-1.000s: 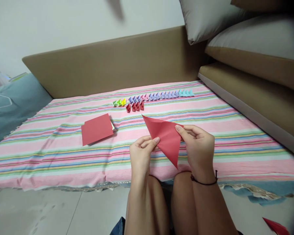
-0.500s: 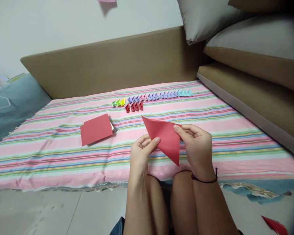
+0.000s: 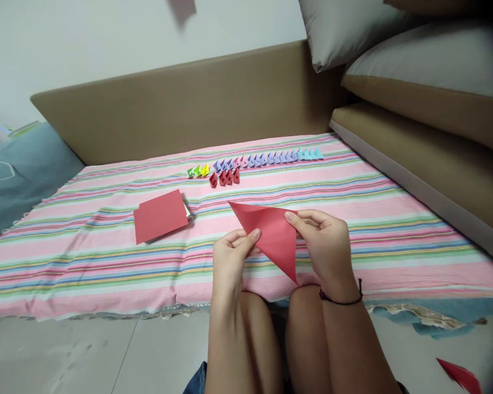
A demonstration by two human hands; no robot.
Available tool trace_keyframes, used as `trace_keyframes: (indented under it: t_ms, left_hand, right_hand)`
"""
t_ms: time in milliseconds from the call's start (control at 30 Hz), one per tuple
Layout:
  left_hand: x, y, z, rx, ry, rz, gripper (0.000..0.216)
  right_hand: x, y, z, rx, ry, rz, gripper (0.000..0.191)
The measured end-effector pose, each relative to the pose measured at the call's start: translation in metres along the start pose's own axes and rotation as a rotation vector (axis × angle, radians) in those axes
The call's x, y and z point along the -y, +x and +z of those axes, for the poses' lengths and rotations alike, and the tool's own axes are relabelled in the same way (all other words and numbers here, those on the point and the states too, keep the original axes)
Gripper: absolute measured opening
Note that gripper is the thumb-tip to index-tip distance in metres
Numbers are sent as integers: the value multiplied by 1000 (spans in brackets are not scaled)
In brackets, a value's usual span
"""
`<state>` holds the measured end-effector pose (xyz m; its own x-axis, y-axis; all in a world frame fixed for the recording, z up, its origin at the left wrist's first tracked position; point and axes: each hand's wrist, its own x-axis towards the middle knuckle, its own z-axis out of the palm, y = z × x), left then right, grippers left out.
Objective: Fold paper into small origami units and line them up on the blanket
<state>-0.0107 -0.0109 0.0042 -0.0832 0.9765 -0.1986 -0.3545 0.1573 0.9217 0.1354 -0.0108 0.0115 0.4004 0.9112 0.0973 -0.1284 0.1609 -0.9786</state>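
A sheet of red paper (image 3: pixel 273 238), folded into a triangle, is held up above the striped cloth near my knees. My left hand (image 3: pixel 233 254) pinches its lower left edge, thumb on top and fingers behind. At the upper right corner my right hand (image 3: pixel 324 238) grips the paper between thumb and curled fingers. Left of my hands lies a stack of red paper (image 3: pixel 161 216), with a paler sheet showing at its right side. Beyond them stand small folded dark red paper pieces (image 3: pixel 229 177) and a longer row of folded purple paper pieces (image 3: pixel 282 157).
The striped cloth (image 3: pixel 86 262) covers the seat up to a brown backrest (image 3: pixel 189 109). Cushions (image 3: pixel 431 71) are piled at the right. A red paper piece (image 3: pixel 459 375) lies on the tiled floor at lower right. Blue fabric (image 3: pixel 22 175) is at the left.
Both hands have shifted slightly left with the red paper between them. Their grip on it looks the same, and the stack and small folded pieces have stayed in place.
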Motion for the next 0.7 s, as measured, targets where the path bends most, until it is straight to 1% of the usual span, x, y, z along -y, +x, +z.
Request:
trace_keyframes:
  t_ms: [133,200,333,367,467,600,700]
  left_hand:
    - [0,-1,-1,-24,-26,32,21]
    - [0,-1,-1,-14,-27,47,20]
    - [-1,-3,1,128,-22,35,26]
    - [-1,-3,2,146,-24,32,27]
    - [-1,-2,2,101,-30,32,25]
    - [-2,0,-1,7,-30,7,22]
    - [-3,0,-2,-21,-37,11,22]
  right_hand:
    - [1,0,-1,-3,-15,-6,21]
    - [2,0,-1,3,-14,-5,20]
    - [2,-1,-2,65,-24,27,21]
    - [2,0,-2,89,-29,39,21]
    - [1,0,-3,139,-46,56,21]
    - [-2,1,-5,90,-64,34,22]
    - [-2,2,-6,54,-76,20,21]
